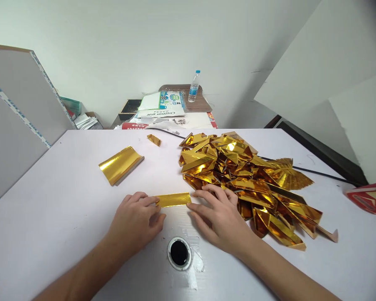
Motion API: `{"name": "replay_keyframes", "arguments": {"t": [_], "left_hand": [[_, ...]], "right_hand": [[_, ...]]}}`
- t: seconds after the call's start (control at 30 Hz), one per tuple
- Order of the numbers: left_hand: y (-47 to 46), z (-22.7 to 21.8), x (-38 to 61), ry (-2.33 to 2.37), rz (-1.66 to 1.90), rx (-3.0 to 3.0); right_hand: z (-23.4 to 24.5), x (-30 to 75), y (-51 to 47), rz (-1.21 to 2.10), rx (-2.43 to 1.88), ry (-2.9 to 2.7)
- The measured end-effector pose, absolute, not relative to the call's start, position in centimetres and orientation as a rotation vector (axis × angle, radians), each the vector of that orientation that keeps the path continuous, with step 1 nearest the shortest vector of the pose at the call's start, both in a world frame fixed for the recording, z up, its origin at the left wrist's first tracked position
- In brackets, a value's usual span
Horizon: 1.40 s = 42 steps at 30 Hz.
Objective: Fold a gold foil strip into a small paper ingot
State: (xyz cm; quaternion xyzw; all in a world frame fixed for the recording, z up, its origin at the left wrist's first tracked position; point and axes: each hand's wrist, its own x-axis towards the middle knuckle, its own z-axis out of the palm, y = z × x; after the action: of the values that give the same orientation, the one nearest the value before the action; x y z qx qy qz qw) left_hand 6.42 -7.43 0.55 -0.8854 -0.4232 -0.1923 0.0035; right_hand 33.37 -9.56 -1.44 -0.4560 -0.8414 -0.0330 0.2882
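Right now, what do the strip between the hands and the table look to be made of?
The strip looks like thin gold foil paper with a mirror-bright finish: it shows glare and a sharp folded edge. The left hand and right hand press its ends flat. The table seems a matte white laminate or painted board; its core is hidden.

Single head-worn view, looking forward and down, close over the white table (50,217), wall beyond
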Motion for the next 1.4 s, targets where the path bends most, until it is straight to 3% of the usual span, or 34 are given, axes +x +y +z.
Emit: {"name": "replay_keyframes", "arguments": {"t": [0.63, 1.1, 1.23, 1.4], "left_hand": [[-5.9, -0.3, 7.2, -1.007, -0.845, -2.881], [-5.3, 1.0, 5.4, -0.920, -0.592, -3.221], [-5.3, 0.8, 5.6, -1.065, -0.667, -3.229], [-5.6, 0.6, 6.1, -1.567, -0.761, -3.033]], "right_hand": [[-2.3, 32.1, -8.7, -0.151, -1.071, -2.253], [-2.0, 34.3, -8.7, 0.393, -0.933, -2.360], [-2.0, 34.0, -8.7, 0.444, -0.961, -2.294], [-2.2, 33.1, -8.5, 0.447, -1.024, -2.102]]}}
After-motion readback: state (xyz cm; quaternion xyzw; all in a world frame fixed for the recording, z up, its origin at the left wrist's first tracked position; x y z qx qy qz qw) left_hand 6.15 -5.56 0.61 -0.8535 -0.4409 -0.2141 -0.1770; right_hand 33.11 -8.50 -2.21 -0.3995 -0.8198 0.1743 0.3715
